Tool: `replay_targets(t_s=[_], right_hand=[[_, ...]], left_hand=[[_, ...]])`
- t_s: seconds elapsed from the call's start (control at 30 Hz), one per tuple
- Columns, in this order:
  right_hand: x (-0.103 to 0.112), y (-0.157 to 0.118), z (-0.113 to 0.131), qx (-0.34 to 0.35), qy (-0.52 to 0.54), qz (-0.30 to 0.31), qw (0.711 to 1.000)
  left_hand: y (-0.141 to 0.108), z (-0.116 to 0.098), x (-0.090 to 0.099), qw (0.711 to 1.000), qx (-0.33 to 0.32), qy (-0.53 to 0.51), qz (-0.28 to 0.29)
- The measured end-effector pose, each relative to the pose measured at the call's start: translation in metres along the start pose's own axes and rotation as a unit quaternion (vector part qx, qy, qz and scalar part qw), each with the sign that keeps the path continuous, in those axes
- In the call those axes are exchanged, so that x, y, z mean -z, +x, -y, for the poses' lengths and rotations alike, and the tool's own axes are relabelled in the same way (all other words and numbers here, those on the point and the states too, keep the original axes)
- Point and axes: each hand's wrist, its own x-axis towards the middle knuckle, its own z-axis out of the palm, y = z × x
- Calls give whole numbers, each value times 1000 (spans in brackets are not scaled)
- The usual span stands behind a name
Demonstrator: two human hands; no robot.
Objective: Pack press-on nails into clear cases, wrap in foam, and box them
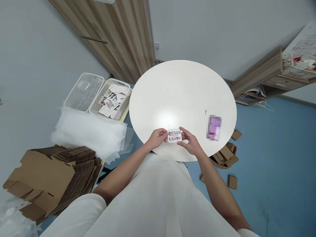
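Note:
A small white card of what look like press-on nails [174,135] is held over the near edge of the round white table [182,92]. Two rows of shiny, oval, silvery and purplish pieces show on its face. My left hand [158,137] pinches the card's left edge between thumb and fingers. At the right edge, my right hand [190,142] grips it, the index finger at the upper corner and the thumb near the lower one. On the table to the right lies a purple rectangular item [214,127], blurred out by pixelation.
Left of the table stand a white basket [127,98] of similar cards and a clear-looking plastic bin [84,90]. Nearer are white plastic sheets [89,131] and stacked flat cardboard boxes [49,177]. Small brown boxes [225,153] lie on the floor at right, below a wooden shelf [261,77].

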Motion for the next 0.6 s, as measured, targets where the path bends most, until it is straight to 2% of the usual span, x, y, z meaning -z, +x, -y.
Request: replay_targets(t_s=[0.17, 0.37, 0.5, 0.6], right_hand=[[-13, 11, -5, -11, 4, -37, 999], [-38, 23, -2, -31, 15, -83, 996], [-59, 36, 0, -49, 25, -94, 994], [-77, 53, 2, -53, 35, -88, 994]], left_hand=[[-7, 4, 8, 998, -32, 9, -50], [-7, 4, 25, 986, -79, 140, -49], [0, 8, 47, 979, -89, 178, -49], [4, 12, 71, 979, -84, 182, -47]])
